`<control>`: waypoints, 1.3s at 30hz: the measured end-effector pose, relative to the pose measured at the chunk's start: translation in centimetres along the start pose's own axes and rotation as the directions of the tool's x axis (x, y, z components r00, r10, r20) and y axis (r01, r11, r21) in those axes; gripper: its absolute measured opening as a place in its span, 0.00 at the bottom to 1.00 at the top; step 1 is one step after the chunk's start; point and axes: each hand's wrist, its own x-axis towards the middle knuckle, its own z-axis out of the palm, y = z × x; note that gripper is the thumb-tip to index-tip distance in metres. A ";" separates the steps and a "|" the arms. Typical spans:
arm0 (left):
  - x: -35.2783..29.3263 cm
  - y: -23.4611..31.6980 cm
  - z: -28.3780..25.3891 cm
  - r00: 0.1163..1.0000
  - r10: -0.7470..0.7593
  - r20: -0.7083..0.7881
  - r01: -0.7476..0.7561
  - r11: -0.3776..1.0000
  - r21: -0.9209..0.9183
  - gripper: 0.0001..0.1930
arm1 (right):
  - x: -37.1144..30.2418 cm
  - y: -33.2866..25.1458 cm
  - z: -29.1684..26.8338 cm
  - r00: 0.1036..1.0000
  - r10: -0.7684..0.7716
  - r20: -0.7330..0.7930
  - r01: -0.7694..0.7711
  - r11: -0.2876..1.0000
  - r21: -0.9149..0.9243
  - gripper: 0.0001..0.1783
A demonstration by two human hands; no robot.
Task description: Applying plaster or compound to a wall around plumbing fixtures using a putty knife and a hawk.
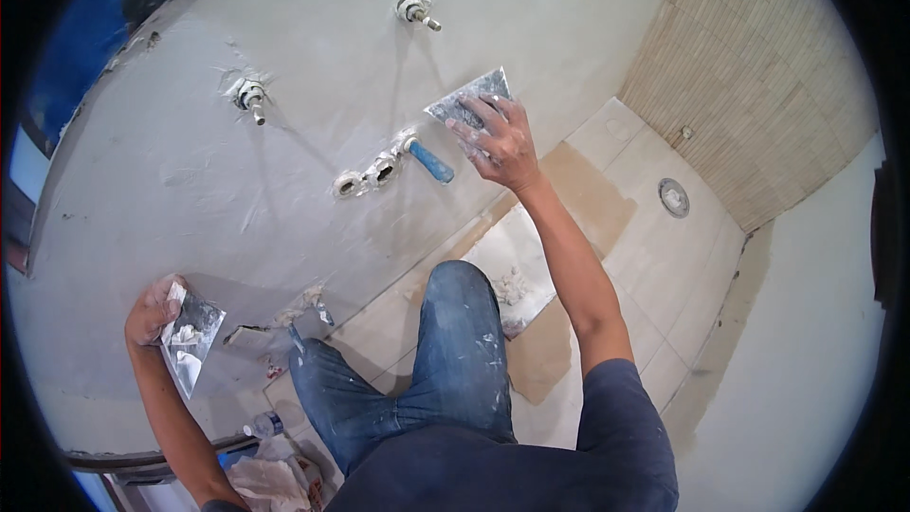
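My right hand [502,144] grips a flat metal putty blade [485,87], its face laid close to the grey plastered wall [313,47]. Thumb and fingers are spread over the back of that blade, and whitish paste smears both. Lower on the left, my left hand [156,311] pinches a second metal putty blade [201,308] by its edge. White putty [187,334] sits in lumps on it. Just below and left of the right hand, a blue pipe plug [431,161] sticks out of the wall, beside two open pipe holes [384,171].
Two valve stems [415,9] [250,100] jut from the wall. A white sheet [517,270] with putty crumbs and brown cardboard [583,194] lie on the tiled floor near a round drain [674,197]. A plastic bottle [264,425] lies lower left.
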 end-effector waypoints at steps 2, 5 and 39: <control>0.0 0.1 -0.5 1.000 -0.017 -0.001 0.017 1.000 -0.003 0.22 | 0.5 0.4 0.7 1.000 -0.011 -0.009 0.011 1.000 0.016 0.26; -0.4 0.1 -0.6 0.999 -0.022 -0.027 0.022 1.000 0.010 0.23 | 0.6 0.5 2.5 0.999 -0.038 0.006 0.038 0.999 0.015 0.27; -0.8 0.2 -1.0 0.997 -0.074 0.002 0.073 0.993 0.096 0.21 | -5.8 -2.8 7.1 0.785 0.608 -0.117 -0.524 0.753 0.399 0.23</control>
